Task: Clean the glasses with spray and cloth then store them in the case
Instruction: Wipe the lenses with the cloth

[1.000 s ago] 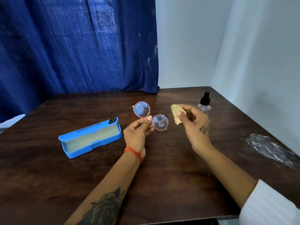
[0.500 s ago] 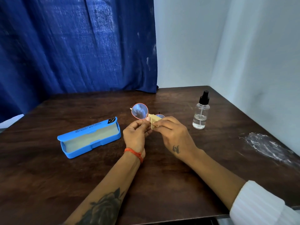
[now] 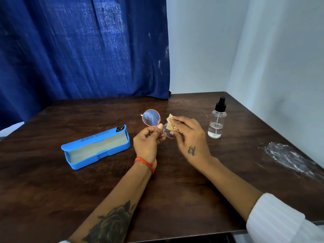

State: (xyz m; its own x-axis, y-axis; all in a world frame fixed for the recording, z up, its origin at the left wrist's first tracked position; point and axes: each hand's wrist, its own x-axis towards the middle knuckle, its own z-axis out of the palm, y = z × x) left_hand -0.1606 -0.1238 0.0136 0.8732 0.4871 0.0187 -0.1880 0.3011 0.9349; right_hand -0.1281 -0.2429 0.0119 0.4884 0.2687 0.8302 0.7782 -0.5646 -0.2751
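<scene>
Round glasses (image 3: pixel 151 118) with a thin pink frame are held up over the middle of the dark wooden table (image 3: pixel 52 181). My left hand (image 3: pixel 148 144) pinches them at the bridge. My right hand (image 3: pixel 189 137) pinches a small beige cloth (image 3: pixel 169 124) against the right lens, which is mostly hidden behind the cloth and fingers. A clear spray bottle (image 3: pixel 217 120) with a black nozzle stands upright to the right of my hands. The blue glasses case (image 3: pixel 96 148) lies open on the left, its pale lining showing.
A blue curtain (image 3: pixel 78 50) hangs behind the table and white walls close the right corner. A wet or whitish smear (image 3: pixel 287 156) marks the table's right side near its edge.
My right hand brought the cloth from beside the glasses onto the right lens and now covers it. The spray bottle, hidden behind that hand a second ago, is in full view.
</scene>
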